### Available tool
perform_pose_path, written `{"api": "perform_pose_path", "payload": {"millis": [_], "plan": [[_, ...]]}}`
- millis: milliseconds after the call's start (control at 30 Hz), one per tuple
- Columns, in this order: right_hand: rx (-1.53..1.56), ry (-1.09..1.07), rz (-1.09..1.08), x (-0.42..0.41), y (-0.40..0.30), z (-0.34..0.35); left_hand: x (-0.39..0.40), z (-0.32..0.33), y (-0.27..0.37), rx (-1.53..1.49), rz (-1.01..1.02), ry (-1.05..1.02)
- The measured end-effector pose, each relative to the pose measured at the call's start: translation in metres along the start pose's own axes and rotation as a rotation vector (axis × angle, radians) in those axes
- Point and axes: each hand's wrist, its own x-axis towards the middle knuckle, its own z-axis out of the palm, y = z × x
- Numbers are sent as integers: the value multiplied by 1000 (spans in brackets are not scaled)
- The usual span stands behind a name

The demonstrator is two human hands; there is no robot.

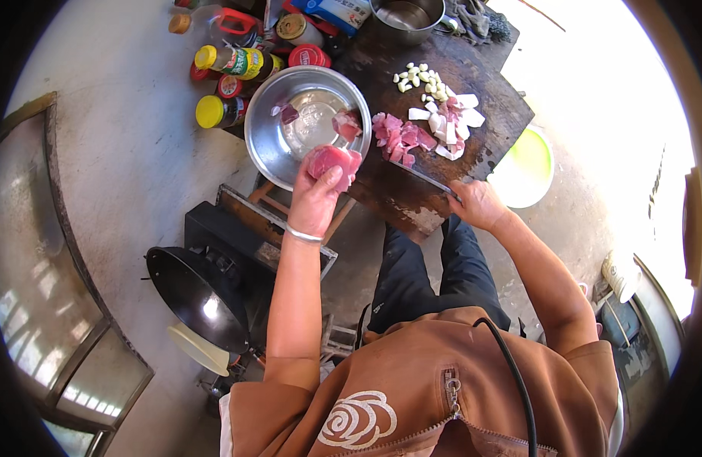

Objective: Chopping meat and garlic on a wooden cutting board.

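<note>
My left hand [319, 197] grips a chunk of raw meat [335, 164] above the near rim of a stainless steel bowl [259, 145]. Inside that bowl lie a dark red piece of meat [288, 114] and a paler pink one [346, 124]. My right hand [477, 204] holds a knife [422, 180] by its handle, its blade low over the wooden board [402, 197]. Sliced pink meat [399, 137] sits just beyond the blade. To its right are pieces of white fat [451, 125], and farther back, several peeled garlic cloves [422, 77].
Bottles and jars, among them a yellow-capped sauce bottle [236, 61], crowd the back left. A metal pot [408, 23] stands at the board's far edge, beside a dark cloth [471, 23]. A black wok [199, 300] is at lower left; a pale green basin [525, 168] sits to the right.
</note>
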Motion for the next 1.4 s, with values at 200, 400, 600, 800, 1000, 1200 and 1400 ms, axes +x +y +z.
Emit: {"api": "perform_pose_path", "payload": {"millis": [200, 400, 600, 800, 1000, 1200, 1400], "plan": [[-78, 38, -40, 31, 6, -16, -27, 24, -79, 686, 178, 1], [7, 118, 28, 35, -4, -19, 10, 49, -121, 1300, 696, 194], [134, 85, 111, -2, -13, 1, -14, 35, -144, 1508, 508, 22], [119, 116, 133, -34, -28, -1, 3, 37, -145, 1502, 541, 46], [-12, 70, 104, -46, -29, -13, 15, 41, -154, 1604, 533, -37], [-53, -20, 155, -44, -32, -14, 15, 50, -151, 1594, 561, -59], [-52, -58, 142, -3, -35, -9, 19, 51, -157, 1649, 492, -44]]}}
